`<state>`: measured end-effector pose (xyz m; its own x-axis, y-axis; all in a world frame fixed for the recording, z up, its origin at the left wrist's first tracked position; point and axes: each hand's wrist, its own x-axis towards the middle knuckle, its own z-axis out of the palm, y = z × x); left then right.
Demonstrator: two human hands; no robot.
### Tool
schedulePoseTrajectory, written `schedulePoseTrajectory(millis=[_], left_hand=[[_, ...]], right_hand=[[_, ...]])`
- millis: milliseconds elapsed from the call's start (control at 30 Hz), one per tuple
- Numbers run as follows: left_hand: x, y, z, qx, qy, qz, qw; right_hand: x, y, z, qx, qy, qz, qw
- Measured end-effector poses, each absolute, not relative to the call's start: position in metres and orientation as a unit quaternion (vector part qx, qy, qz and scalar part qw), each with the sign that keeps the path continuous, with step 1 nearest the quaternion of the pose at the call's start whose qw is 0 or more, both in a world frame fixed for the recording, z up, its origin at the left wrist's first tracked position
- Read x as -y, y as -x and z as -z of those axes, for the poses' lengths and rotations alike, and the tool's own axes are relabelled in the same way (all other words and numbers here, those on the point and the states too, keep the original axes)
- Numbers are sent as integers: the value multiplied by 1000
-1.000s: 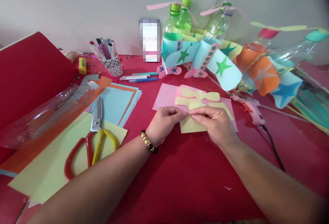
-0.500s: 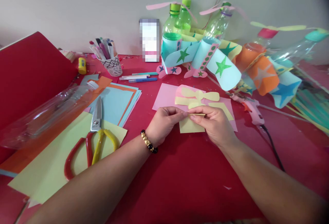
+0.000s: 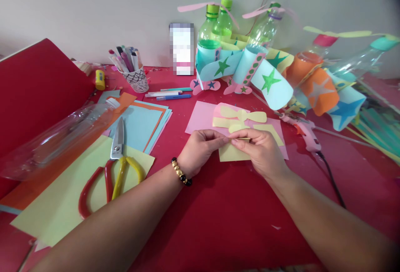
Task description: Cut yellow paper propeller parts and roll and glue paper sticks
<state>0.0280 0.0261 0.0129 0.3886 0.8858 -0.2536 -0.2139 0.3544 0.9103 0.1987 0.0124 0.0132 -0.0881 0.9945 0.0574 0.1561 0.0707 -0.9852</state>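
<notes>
Both hands meet over a piece of yellow paper [image 3: 235, 154], pinching its folded upper edge. My left hand [image 3: 204, 147] is closed on the left end of that fold, thumb against fingertips. From the right, my right hand [image 3: 265, 150] grips the same fold between thumb and fingers, which cover most of it. Just beyond the fingertips, a yellow paper propeller shape [image 3: 242, 116] lies on pink paper [image 3: 200, 118]. A second yellow piece [image 3: 275, 134] shows behind my right hand.
Large scissors [image 3: 117, 151] lie on yellow paper at left, near a clear plastic bottle [image 3: 68, 134]. A pink glue gun [image 3: 304, 132] with its cord is at right. Decorated bottle planes [image 3: 243, 63] stand behind. Pens [image 3: 170, 94], a pen cup [image 3: 134, 78] and a phone [image 3: 182, 49] are at the back.
Almost nothing differs. Both hands keep their pinch on the yellow paper, which has shifted very slightly to the right.
</notes>
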Motion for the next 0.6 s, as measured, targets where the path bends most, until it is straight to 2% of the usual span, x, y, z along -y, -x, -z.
schedulePoseTrajectory(millis=[600], left_hand=[[-29, -27, -8, -410, -447, -418, 676]], right_hand=[[-17, -201, -10, 527, 521, -499, 449]])
